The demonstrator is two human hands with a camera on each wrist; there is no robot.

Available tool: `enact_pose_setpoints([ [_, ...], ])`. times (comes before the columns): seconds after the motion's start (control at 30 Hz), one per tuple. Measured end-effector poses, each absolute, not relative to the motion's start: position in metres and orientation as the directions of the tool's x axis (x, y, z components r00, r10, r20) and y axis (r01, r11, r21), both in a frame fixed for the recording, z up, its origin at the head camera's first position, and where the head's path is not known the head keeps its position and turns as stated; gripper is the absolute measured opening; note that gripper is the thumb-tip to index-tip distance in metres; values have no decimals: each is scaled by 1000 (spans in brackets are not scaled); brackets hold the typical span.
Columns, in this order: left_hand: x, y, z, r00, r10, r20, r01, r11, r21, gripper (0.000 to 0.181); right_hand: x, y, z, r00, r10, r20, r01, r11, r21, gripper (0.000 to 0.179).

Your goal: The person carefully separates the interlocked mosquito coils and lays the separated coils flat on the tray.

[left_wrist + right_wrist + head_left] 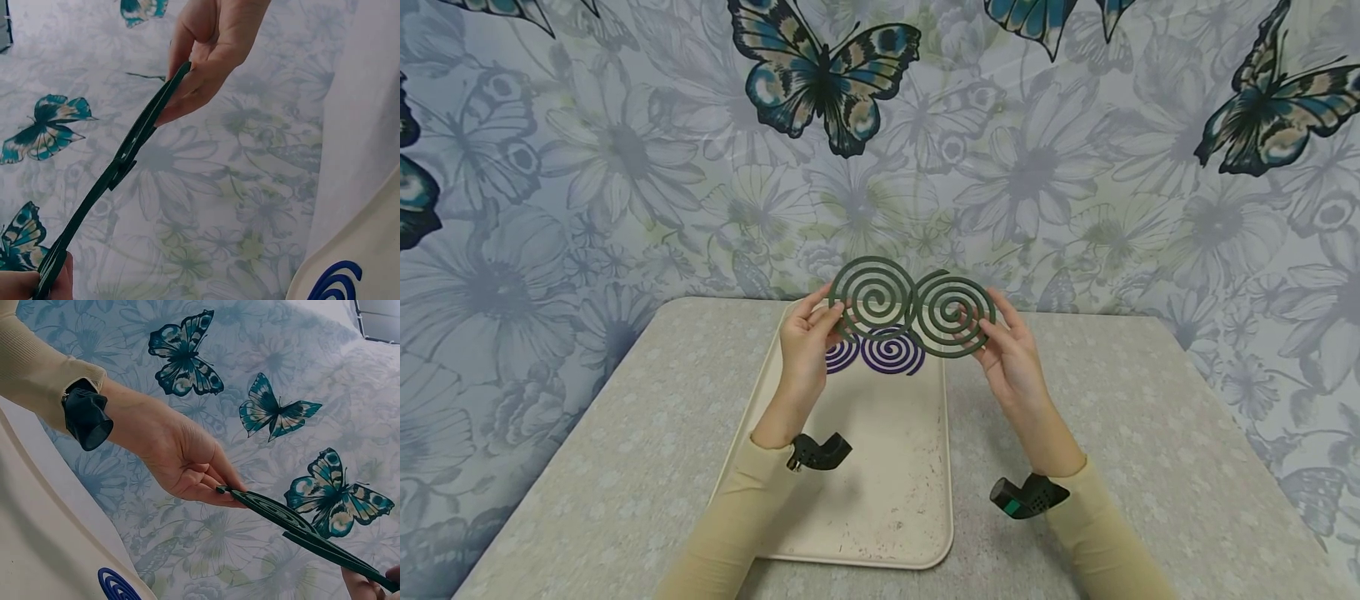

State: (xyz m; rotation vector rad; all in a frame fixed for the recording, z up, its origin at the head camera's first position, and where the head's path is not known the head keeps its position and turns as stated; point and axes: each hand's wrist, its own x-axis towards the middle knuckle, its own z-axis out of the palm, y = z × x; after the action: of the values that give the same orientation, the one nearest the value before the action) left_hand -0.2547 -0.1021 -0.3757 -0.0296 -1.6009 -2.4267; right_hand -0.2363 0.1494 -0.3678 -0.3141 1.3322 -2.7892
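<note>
My left hand [805, 350] pinches the outer left edge of a dark green mosquito coil [876, 302] between thumb and fingers. At the other side, my right hand [1017, 357] grips the outer edge of a second green mosquito coil [953, 313]. Both coils are held up above the far end of the tray, their sides meeting in the middle; whether they are joined, I cannot tell. Edge-on in the left wrist view, the green coils [119, 162] form a thin slanting strip between the hands. Behind and below them lie purple coils [892, 350], the left one partly hidden by my left hand.
The purple coils lie on a cream tray [880, 467], with reddish specks on its right side. Under it is a table with a pale patterned cover [1097, 400]. A butterfly-and-flower cloth [1030, 167] hangs behind the table. Each wrist wears a black camera [820, 452].
</note>
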Motion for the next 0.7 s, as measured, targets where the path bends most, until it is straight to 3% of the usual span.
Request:
enact_pose_setpoints([
  [0.27, -262, -120, -373, -986, -122, 117, 148, -294, 944, 41, -238, 151, -369, -986, -96, 136, -45, -634, -772, 52],
  [0.5, -277, -158, -375, -999, 34, 4, 3, -33, 999, 46, -242, 151, -372, -990, -103, 98, -13, -621, -784, 49],
  [0.7, -291, -188, -389, -977, 194, -86, -56, 158, 986, 49, -245, 149, -379, -992, -121, 40, 36, -571, -820, 49],
])
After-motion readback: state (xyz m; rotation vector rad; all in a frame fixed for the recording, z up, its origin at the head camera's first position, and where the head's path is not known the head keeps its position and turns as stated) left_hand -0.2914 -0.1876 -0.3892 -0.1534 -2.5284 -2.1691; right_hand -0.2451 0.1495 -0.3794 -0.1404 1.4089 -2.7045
